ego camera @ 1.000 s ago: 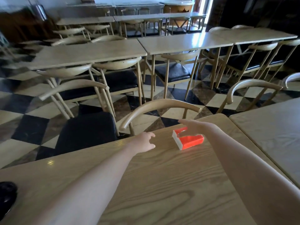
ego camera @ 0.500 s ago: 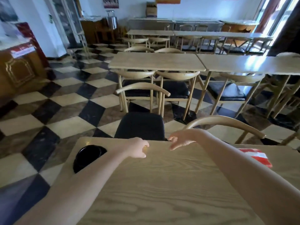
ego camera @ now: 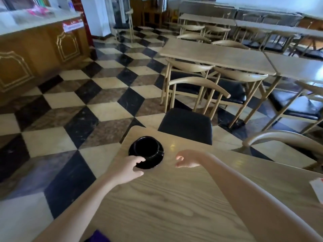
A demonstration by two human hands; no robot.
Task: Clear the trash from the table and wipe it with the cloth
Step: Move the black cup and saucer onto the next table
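A black cup (ego camera: 146, 147) stands on a black saucer (ego camera: 153, 162) near the far left corner of the wooden table (ego camera: 174, 198). My left hand (ego camera: 126, 169) pinches the saucer's near rim, fingers on top and thumb at the edge. My right hand (ego camera: 187, 158) hovers just right of the saucer, fingers loosely curled and apart, holding nothing. A red and white carton (ego camera: 317, 188) lies at the table's right edge, partly cut off by the frame. No cloth is visible.
A black-seated chair (ego camera: 185, 124) is tucked at the table's far side, and another chair back (ego camera: 283, 138) curves at the right. More tables and chairs fill the room beyond. A wooden counter (ego camera: 35, 55) stands at the left. Something purple (ego camera: 97, 238) shows at the bottom edge.
My view has swung left, bringing the cup and saucer toward the centre and the carton to the right edge. My left hand has reached the saucer's rim; my right hand followed leftward.
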